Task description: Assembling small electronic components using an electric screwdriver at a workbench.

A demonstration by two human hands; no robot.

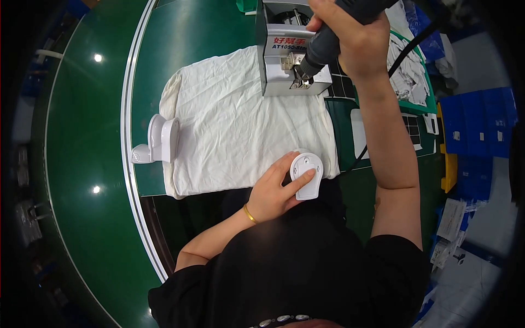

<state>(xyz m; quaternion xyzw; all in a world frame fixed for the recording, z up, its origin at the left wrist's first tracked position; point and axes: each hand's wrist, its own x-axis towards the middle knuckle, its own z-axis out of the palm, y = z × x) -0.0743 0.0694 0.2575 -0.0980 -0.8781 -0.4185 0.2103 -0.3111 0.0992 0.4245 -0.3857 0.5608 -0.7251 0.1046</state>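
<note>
My left hand (272, 188) is closed on a white plastic housing (309, 191) at the cloth's front edge, thumb across its flat face. Small round holes show near the rounded upper end of that face. Raised at the upper right, my right hand (361, 46) is wrapped round a black electric screwdriver (322, 50). The tool's tip points down into the front opening of a grey screw feeder (270, 76); whether a screw sits on the bit is too small to tell.
A white cloth (229, 120) covers part of the green table. Another white plastic piece (163, 139) stands on its left edge. At the right are a green tray (429, 101) of white parts and blue bins (476, 123). A black cable (418, 41) hangs near my right wrist.
</note>
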